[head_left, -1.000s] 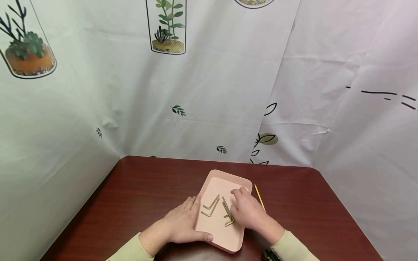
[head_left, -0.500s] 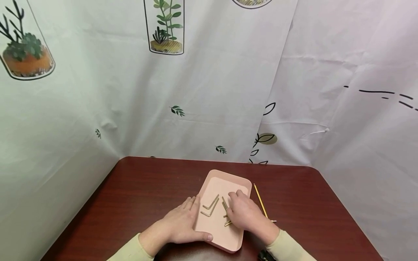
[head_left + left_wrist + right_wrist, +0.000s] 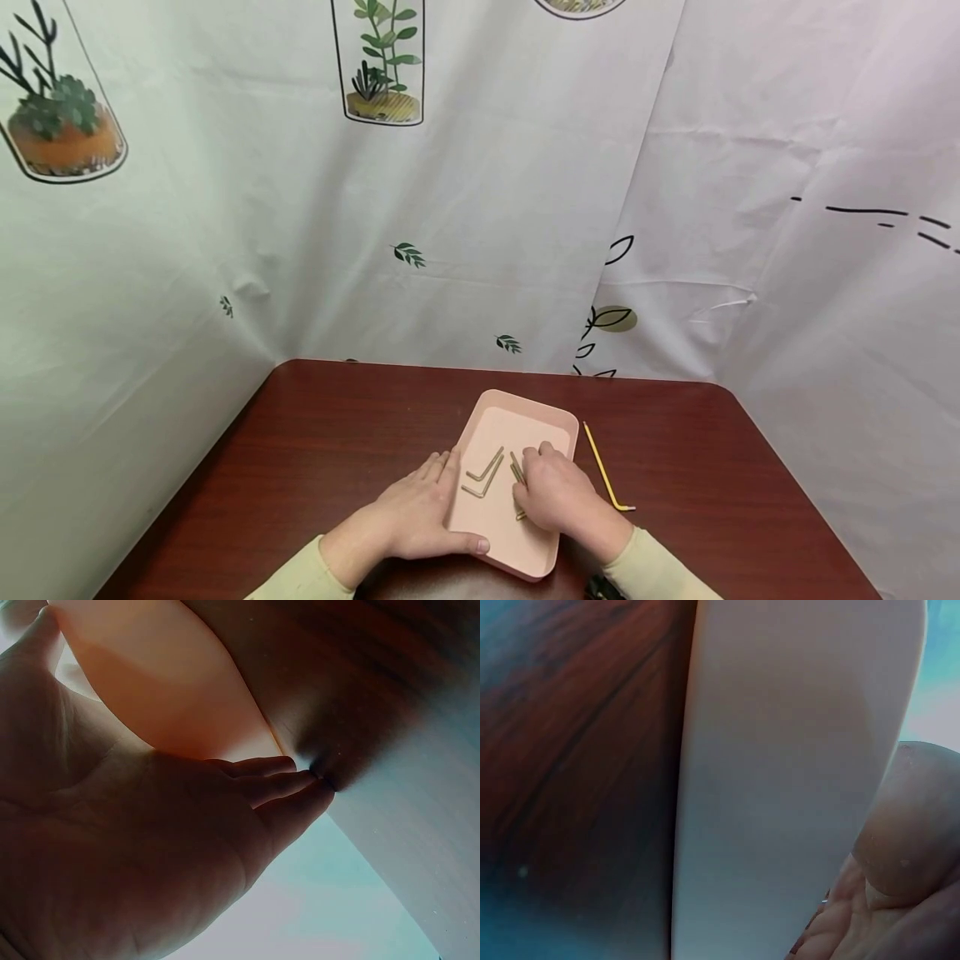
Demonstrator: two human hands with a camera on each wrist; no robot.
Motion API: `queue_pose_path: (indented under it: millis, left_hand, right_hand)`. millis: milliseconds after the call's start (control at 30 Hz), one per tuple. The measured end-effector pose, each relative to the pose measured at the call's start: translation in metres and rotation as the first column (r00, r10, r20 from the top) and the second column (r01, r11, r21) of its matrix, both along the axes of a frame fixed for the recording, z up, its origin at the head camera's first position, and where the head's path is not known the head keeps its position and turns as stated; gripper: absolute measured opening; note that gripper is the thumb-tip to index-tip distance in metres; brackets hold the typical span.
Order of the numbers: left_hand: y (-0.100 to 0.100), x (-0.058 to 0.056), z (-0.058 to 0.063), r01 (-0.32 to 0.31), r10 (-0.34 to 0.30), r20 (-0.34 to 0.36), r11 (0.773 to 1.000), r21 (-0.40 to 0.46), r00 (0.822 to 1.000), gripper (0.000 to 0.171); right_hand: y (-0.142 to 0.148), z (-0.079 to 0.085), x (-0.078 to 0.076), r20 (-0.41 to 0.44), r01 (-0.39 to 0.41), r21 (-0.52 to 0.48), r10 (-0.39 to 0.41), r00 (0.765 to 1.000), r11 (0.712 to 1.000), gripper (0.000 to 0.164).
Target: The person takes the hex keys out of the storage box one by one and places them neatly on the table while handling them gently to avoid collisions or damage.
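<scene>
A pink tray (image 3: 498, 537) lies slanted on the table. My left hand (image 3: 420, 512) lies along its left side, fingers straight against the outer wall and thumb over the near rim. In the left wrist view, the fingers (image 3: 277, 806) of that hand extend beside the tray wall. Two brass-coloured L-shaped hex keys (image 3: 483, 479) lie inside on the left. My right hand (image 3: 558, 496) reaches over the right rim with bent fingers, covering most of several other hex keys (image 3: 517, 468). I cannot tell whether it grips one. In the right wrist view, the tray wall hides its fingertips.
A yellow L-shaped hex key (image 3: 600, 462) with a pale tip lies on the dark red-brown table (image 3: 360, 425), right of the tray. A dark object (image 3: 602, 587) shows below the right sleeve. White printed cloth (image 3: 480, 208) hangs behind the table and at both sides.
My right hand has moved left and slightly down over the right-hand hex keys, covering more of them. The yellow key's bent end now shows. My left hand and the tray have stayed put.
</scene>
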State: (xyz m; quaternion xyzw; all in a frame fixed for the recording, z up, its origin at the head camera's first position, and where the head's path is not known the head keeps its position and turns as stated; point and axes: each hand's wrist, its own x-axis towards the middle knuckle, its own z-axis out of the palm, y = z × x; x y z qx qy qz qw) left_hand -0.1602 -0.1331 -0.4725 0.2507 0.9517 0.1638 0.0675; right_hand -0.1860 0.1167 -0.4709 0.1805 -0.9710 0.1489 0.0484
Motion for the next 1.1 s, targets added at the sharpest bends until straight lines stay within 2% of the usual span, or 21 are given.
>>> queue_pose_path:
  millis: [333, 633, 900, 1100]
  left_hand:
    - [0.001, -0.001, 0.0, 0.01, -0.01, -0.011, 1.0, -0.008, 1.0, 0.143]
    - [0.0, -0.001, 0.0, 0.007, -0.007, -0.006, 1.0, -0.004, 1.0, 0.142]
    - [0.001, 0.0, 0.0, 0.009, -0.009, -0.008, 1.0, -0.009, 1.0, 0.141]
    - [0.0, -0.001, 0.0, 0.012, -0.012, -0.011, 1.0, -0.006, 1.0, 0.142]
  right_hand:
    - [-0.004, -0.001, -0.002, 0.013, 0.027, 0.073, -0.028, 1.0, 0.997, 0.028]
    - [-0.01, -0.005, -0.004, 0.016, 0.06, 0.082, -0.061, 0.998, 0.995, 0.023]
    - [-0.014, -0.004, -0.003, 0.02, 0.054, 0.061, -0.055, 0.998, 0.997, 0.01]
    - [-0.016, -0.004, -0.003, 0.01, 0.055, 0.086, -0.056, 0.998, 0.995, 0.007]
